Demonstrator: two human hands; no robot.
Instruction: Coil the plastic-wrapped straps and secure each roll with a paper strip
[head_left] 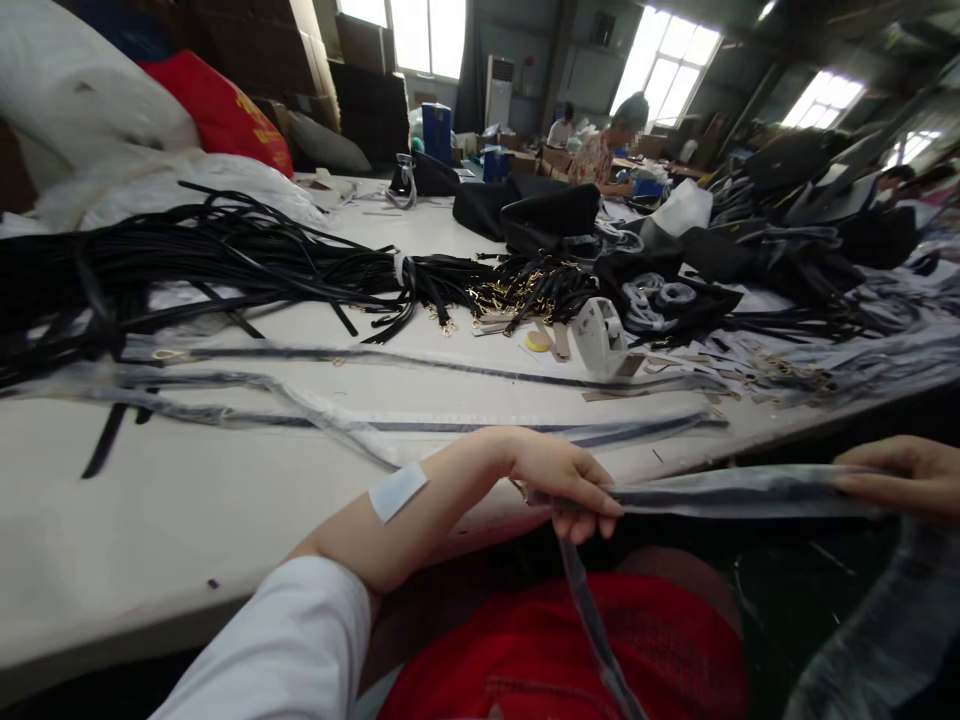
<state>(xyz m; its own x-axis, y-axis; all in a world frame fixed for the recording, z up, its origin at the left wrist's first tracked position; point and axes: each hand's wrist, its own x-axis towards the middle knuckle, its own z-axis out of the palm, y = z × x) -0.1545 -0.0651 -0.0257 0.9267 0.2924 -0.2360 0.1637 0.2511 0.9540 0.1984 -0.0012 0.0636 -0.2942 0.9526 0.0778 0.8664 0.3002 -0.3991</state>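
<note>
A black strap in a clear plastic sleeve (735, 492) stretches between my two hands, just off the table's front edge. My left hand (566, 485) is closed on its left end, fingers curled around it. At the right edge of the view, my right hand (911, 472) pinches the other end. Below my left hand, a sleeved length (596, 620) hangs down over my red clothing. More loose plastic (870, 620) hangs under my right hand. Beyond my hands, sleeved straps (450, 428) with gold-coloured clasps lie along the white table (150, 530).
A large bundle of black straps (187, 250) with gold clasps (525, 285) spans the table. A white tape dispenser (600, 338) and a yellow tape roll (537, 341) stand beyond the sleeved straps. More sleeved straps pile at right. People (611, 145) are at the back.
</note>
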